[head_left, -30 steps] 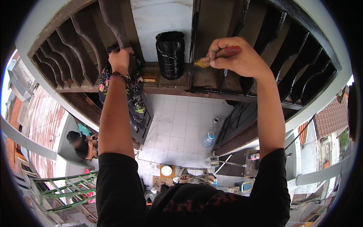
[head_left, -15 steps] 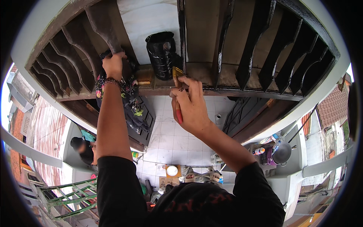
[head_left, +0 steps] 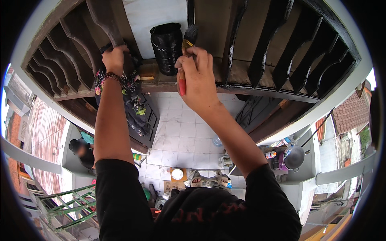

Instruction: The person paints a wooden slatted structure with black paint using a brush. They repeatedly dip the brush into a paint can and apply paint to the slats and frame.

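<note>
In my right hand (head_left: 198, 78) is a paintbrush (head_left: 186, 46), its dark bristles up and its red-tipped handle down. The bristles are by a narrow upright strip, just right of a black paint-smeared container (head_left: 165, 50) standing on the wooden ledge. My left hand (head_left: 114, 60) is closed around the lower part of a brown wooden slat (head_left: 105, 20). A dark floral cloth (head_left: 128, 105) hangs over the ledge beneath that hand. To the right, several slats (head_left: 265, 44) look glossy black; those on the left are dull brown.
The wooden ledge (head_left: 237, 89) crosses in front of me, with a small yellowish piece (head_left: 147, 78) lying on it. Far below is a white tiled floor (head_left: 177, 120). A person (head_left: 82, 152) is at lower left, near a green ladder (head_left: 68, 205). A pan (head_left: 295, 156) stands at right.
The paintbrush has risen, and its bristles now point up beside the strip. My left hand keeps its hold on the slat. The whole view has shifted slightly.
</note>
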{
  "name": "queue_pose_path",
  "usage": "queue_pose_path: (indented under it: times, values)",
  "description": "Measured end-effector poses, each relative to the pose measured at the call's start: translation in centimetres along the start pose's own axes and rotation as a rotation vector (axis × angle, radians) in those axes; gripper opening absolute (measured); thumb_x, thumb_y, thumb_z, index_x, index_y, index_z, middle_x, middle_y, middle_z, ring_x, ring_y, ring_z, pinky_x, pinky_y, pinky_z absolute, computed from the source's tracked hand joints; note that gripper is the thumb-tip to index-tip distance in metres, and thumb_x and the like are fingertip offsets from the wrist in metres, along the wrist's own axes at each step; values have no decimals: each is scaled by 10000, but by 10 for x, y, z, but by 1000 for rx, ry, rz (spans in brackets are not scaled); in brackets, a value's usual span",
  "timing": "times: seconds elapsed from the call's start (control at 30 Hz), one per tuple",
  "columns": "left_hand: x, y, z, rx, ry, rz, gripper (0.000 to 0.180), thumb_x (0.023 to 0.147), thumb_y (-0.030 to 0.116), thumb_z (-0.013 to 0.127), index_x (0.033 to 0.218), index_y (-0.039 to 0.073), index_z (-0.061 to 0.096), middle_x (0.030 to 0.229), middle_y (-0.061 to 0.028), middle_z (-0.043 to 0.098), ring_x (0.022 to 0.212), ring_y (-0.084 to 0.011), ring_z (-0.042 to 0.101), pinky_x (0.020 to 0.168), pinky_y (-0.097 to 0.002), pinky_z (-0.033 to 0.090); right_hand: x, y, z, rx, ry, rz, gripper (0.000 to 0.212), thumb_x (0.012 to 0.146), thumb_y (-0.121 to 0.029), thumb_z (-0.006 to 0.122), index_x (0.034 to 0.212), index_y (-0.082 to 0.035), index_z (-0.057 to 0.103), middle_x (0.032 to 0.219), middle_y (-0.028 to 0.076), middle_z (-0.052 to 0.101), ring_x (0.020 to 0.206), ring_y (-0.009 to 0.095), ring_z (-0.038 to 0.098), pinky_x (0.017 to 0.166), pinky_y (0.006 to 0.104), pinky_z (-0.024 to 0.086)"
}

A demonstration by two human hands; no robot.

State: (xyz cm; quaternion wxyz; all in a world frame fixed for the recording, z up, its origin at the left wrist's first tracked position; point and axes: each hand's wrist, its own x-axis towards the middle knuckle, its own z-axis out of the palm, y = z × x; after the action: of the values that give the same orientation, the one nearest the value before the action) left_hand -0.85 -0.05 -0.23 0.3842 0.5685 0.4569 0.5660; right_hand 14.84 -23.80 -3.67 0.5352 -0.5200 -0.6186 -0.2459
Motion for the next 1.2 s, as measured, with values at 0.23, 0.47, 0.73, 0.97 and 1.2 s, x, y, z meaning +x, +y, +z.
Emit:
queue_pose_path:
  times: [0.23, 0.47, 0.73, 0.97, 1.2]
  values:
    - [-6, -2, -4, -18, 19, -13, 305, 655, 119, 716, 887, -78, 735, 796, -136, 722, 695, -221, 705, 669, -343, 545, -2, -20, -15, -68, 183, -18, 314, 736, 102, 643, 1003, -53, 582, 1183, 181, 473, 1024, 367, 492, 862, 444, 458]
    - [-3, 4, -2, 27, 14, -11, 295, 661, 124, 724, 870, -84, 738, 817, -140, 731, 707, -229, 711, 680, -340, 550, -30, -11, -26, -47, -103, -45, 372, 634, 102, 663, 971, -41, 599, 1192, 190, 460, 1007, 379, 494, 781, 473, 490]
    - [0, -2, -2, 0, -7, -30, 319, 659, 134, 746, 866, -108, 728, 793, -157, 726, 712, -230, 717, 680, -336, 558, -56, -26, -22, -81, -219, 4, 352, 691, 97, 661, 1003, -38, 570, 1196, 204, 460, 1013, 393, 486, 834, 481, 454]
    - [3, -7, -2, 16, -10, -13, 268, 689, 139, 727, 862, -64, 740, 796, -132, 731, 740, -216, 703, 683, -322, 537, -46, -10, -8, -118, -178, 15, 344, 688, 87, 667, 996, -40, 582, 1215, 204, 461, 1064, 402, 485, 841, 488, 457]
    - [15, -15, -6, 162, 18, 7, 352, 643, 242, 752, 840, -49, 761, 816, -127, 741, 804, -233, 718, 748, -332, 549, -32, -25, -31, -198, -114, -88, 337, 647, 1, 706, 971, 6, 613, 1221, 197, 464, 1026, 403, 495, 852, 466, 503]
